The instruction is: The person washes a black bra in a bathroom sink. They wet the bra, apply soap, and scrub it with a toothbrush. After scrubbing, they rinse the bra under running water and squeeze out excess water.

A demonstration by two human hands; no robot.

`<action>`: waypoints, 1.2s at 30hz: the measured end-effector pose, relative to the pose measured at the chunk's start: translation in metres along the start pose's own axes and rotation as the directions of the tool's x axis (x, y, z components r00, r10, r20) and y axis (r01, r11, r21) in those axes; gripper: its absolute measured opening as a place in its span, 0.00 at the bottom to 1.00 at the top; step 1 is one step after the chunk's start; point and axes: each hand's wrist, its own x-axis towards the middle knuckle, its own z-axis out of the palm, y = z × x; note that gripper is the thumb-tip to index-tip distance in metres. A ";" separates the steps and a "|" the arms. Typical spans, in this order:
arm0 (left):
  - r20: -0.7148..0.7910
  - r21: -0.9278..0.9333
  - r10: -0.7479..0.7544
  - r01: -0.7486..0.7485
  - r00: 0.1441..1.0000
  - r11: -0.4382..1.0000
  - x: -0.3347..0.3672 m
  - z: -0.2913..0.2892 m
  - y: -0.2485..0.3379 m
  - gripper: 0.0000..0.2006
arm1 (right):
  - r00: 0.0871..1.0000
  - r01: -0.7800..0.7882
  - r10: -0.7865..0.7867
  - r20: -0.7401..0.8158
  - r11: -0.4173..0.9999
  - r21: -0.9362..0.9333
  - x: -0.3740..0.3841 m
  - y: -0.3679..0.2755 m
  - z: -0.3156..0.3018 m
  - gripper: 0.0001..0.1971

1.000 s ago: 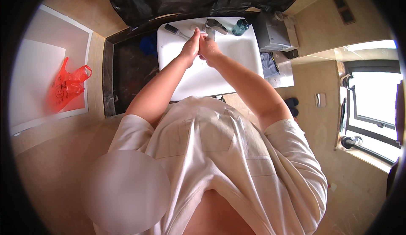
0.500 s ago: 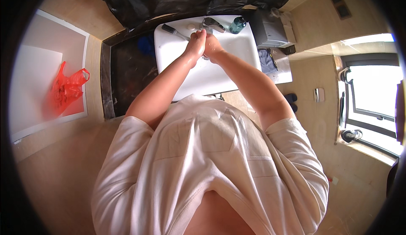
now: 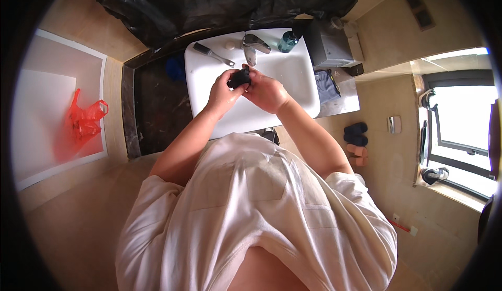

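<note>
Over the white washbasin [image 3: 299, 84], a small black, bunched-up soft thing [image 3: 240, 78] is held between my two hands; its exact kind is not clear. My left hand [image 3: 221, 93] has its fingers and thumb curled round the left side. My right hand [image 3: 267, 93], wet on the back, grips the other side with its fingertips. Just beyond my hands stands the chrome faucet [image 3: 251, 53]. A brush with a dark head and grey handle [image 3: 212, 54] lies on the back left rim, near a round pale piece [image 3: 230, 45] that looks like soap.
A teal bottle [image 3: 287, 41] with a dark top stands on the basin's back right corner. Right of the basin are a grey box [image 3: 327, 45] and folded dark cloth [image 3: 327, 87]. Slippers [image 3: 356, 134] lie on the floor. A red plastic bag [image 3: 86, 115] is at far left.
My hands have come back toward me from beneath the faucet and moved apart. The black thing, not visible before, now shows between them. The view has shifted slightly.
</note>
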 end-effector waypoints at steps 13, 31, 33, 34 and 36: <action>0.036 -0.574 -0.177 0.166 0.984 0.802 0.010 -0.005 0.056 0.16 | 0.954 -0.066 -0.045 -0.297 0.934 -0.352 -0.030 -0.052 -0.034 0.14; 0.024 -0.383 -0.251 0.241 0.968 0.892 0.012 0.004 0.080 0.07 | 0.987 0.106 -0.162 -0.011 0.695 -0.711 -0.027 -0.070 -0.008 0.17; 0.022 -0.412 -0.238 0.225 0.971 0.883 0.013 0.003 0.079 0.07 | 0.991 0.099 -0.134 -0.018 0.809 -0.579 -0.030 -0.069 -0.011 0.15; 0.006 -0.433 -0.223 0.204 0.975 0.878 0.014 0.003 0.077 0.07 | 0.991 0.084 -0.125 -0.051 0.865 -0.495 -0.032 -0.071 -0.010 0.14; -0.021 -0.451 -0.222 0.189 0.975 0.872 0.015 0.002 0.077 0.08 | 0.988 0.059 -0.099 -0.115 0.948 -0.313 -0.035 -0.075 -0.007 0.12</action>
